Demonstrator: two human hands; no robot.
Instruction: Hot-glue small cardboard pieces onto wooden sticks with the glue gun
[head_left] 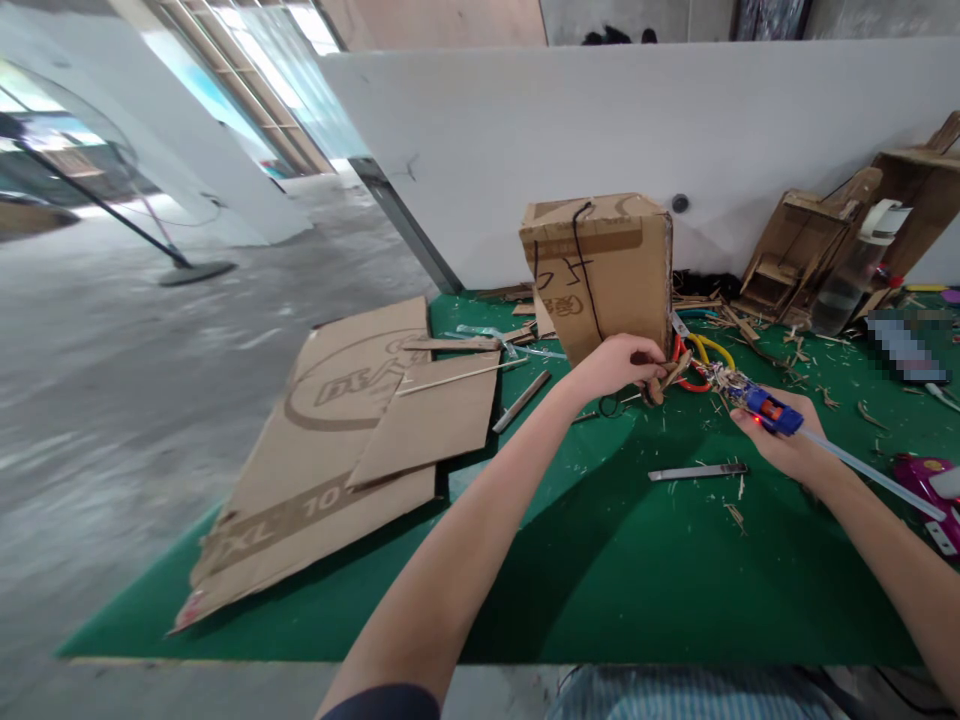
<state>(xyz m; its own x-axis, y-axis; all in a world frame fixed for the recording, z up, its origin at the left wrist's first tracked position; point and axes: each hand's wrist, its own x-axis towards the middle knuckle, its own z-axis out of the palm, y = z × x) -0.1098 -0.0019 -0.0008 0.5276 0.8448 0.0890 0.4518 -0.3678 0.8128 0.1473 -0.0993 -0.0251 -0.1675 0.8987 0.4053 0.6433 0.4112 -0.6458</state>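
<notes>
Seemingly midway: the box (619, 285) stands formed, cardboard sheets (352, 365) lie flat on the table (570, 600), the left hand (619, 365) pinches a small cardboard piece (653, 391) near the box, and the right hand (795, 458) grips a blue glue gun (772, 411).

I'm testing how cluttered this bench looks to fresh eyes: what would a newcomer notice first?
Probably the upright cardboard box with black markings, standing against the white partition. Next, the bright blue glue gun in the right hand, and the big flat cardboard on the table's left.
</notes>
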